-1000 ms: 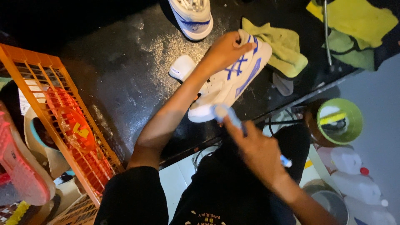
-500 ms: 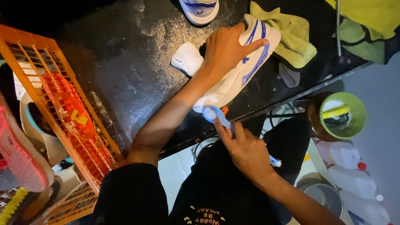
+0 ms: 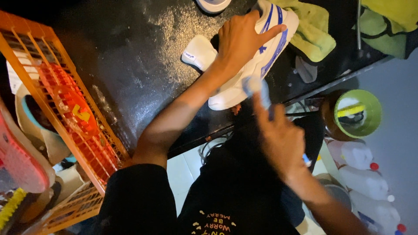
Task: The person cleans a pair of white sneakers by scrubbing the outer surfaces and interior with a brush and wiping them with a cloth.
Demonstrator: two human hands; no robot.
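A white sneaker with blue stripes (image 3: 271,52) lies on a wet black counter (image 3: 143,69). My left hand (image 3: 241,41) is clamped over its upper and pins it down. My right hand (image 3: 282,139) grips a blue-handled toothbrush (image 3: 257,89), whose blurred head touches the shoe's side near the sole. A loose white insole (image 3: 199,52) lies on the counter just left of the shoe.
An orange plastic crate (image 3: 65,117) stands at the left with shoes beside it. Green and yellow cloths (image 3: 313,32) lie behind the sneaker. Another shoe (image 3: 212,5) shows at the top edge. A green bowl (image 3: 358,114) and white plastic bottles (image 3: 361,174) sit low right.
The view has shifted so the sneaker sits higher in frame. My right hand has brought the toothbrush up to the shoe's side. My left hand still presses on the shoe.
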